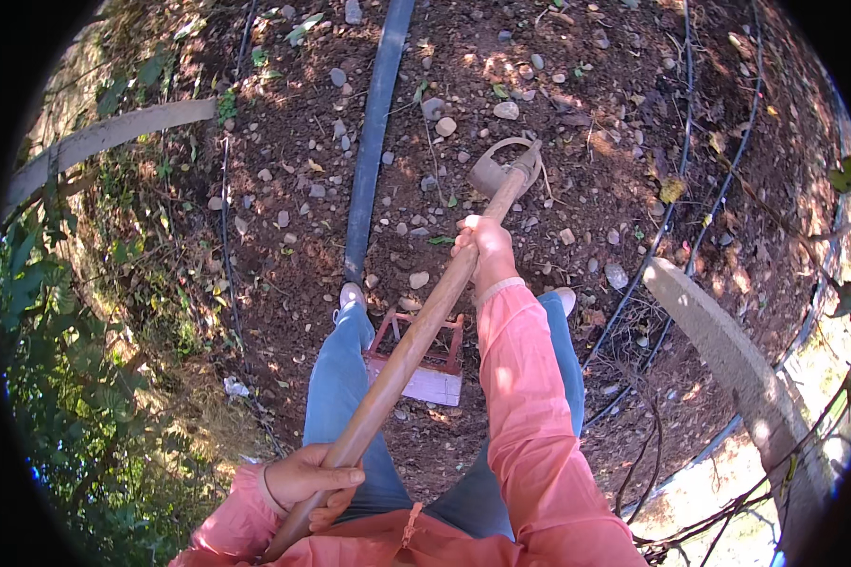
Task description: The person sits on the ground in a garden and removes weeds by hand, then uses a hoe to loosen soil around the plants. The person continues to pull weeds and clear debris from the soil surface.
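Observation:
Both of my hands grip the long wooden handle of a hoe [404, 361]. My left hand [313, 485] is closed round the handle's lower end, near my waist. Farther up, towards the head of the tool, my right hand [485, 242] holds the shaft. The hoe's metal head [490, 174] is at the far end, on or just above the stony brown soil [468, 64]; contact is hard to tell. Behind the handle, a small reddish frame with a pale panel [431, 385] lies on the ground between my legs.
A flat dark hose [376, 142] runs away from my left shoe. Thin black tubes [670, 212] cross the soil on the right. Concrete posts stand at the left [113, 138] and right [723, 333]. Leafy plants [49, 354] fill the left side; bare branches [730, 507] spread at lower right.

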`<state>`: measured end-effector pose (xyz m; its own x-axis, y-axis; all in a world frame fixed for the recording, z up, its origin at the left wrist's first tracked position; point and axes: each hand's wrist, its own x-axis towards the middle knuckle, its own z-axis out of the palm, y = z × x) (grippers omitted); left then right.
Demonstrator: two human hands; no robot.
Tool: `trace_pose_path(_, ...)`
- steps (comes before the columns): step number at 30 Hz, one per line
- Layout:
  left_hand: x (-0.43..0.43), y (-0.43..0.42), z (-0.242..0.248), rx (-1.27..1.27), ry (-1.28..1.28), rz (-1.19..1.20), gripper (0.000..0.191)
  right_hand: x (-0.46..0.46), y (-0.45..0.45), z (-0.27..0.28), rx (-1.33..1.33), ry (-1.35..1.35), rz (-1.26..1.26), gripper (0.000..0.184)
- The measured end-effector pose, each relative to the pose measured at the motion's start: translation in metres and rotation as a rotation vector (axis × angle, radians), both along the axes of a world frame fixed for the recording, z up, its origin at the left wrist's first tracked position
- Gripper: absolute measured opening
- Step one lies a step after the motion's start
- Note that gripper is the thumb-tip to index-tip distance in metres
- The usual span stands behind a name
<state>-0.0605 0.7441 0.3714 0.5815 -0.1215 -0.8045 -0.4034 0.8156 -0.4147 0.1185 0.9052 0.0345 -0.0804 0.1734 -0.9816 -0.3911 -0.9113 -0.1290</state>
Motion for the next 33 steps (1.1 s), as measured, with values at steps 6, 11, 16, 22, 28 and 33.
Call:
trace_pose_path(6, 0.061, 0.043, -0.005, -0.023, 0.036, 0.018, 0.020, 0.028, 0.023, -0.001, -0.057, 0.031, 0.084, 0.009)
trace_pose_path(11, 0.057, 0.053, -0.036, -0.010, 0.065, -0.069, 0.022, 0.026, 0.020, -0.012, -0.072, 0.062, 0.008, 0.012)
trace_pose_path(16, 0.037, 0.093, -0.155, 0.348, 0.159, -0.264, 0.029, -0.009, 0.009, -0.003, -0.018, -0.030, -0.011, 0.011)
trace_pose_path(22, -0.010, 0.090, -0.254, 0.381, 0.102, -0.264, 0.029, -0.067, -0.021, -0.002, 0.055, -0.049, -0.058, 0.014)
trace_pose_path(28, -0.028, 0.041, -0.279, 0.360, 0.148, -0.422, 0.025, -0.089, -0.068, -0.008, 0.156, -0.046, -0.111, 0.019)
trace_pose_path(33, -0.027, 0.022, -0.286, 0.328, 0.167, -0.400, 0.029, -0.086, -0.086, -0.021, 0.184, -0.013, -0.063, 0.023)
